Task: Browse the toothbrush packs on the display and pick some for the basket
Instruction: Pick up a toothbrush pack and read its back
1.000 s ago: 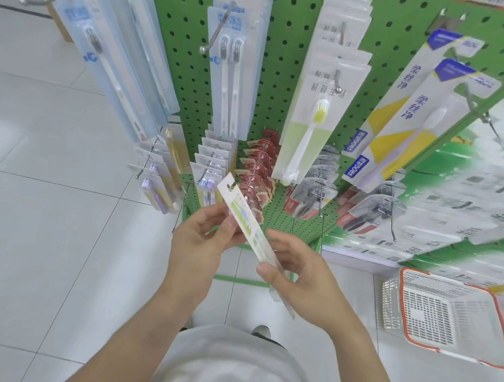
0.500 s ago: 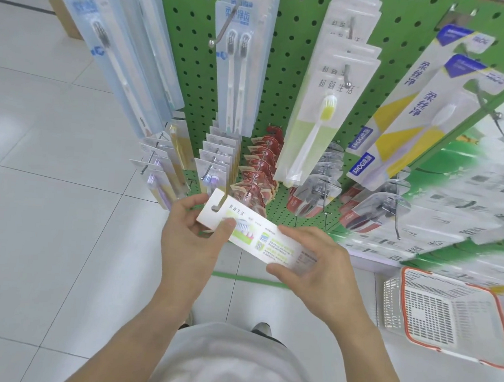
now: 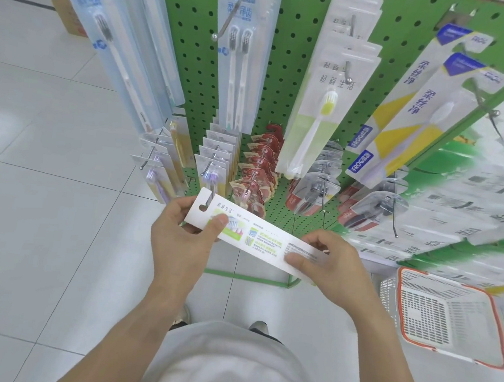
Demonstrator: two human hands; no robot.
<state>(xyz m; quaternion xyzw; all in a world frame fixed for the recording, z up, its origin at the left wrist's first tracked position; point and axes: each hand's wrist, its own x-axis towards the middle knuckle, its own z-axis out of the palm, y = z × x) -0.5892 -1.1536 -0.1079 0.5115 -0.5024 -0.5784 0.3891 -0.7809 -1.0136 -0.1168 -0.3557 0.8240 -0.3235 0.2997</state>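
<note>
Two hands pinch one toothbrush pack (image 3: pixel 259 239) in front of the green display (image 3: pixel 283 81), left hand (image 3: pixel 180 239) by the hook hole, right hand (image 3: pixel 326 263) at the far end, and it looks light, thin, bendy, so holding both ends seems best.

small print on the toothbrush pack (image 3: pixel 259 236) — too fine to read; basket (image 3: pixel 495 336) — cut by the right edge.

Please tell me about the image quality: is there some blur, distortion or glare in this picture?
Head view: wide-angle bending tilts the green pegboard and hanging packs outward; the right edge smears, so the printed boxes are unreadable; the held toothbrush pack is sharp enough to show print; lighting is even, with soft reflections on the floor tiles.
</note>
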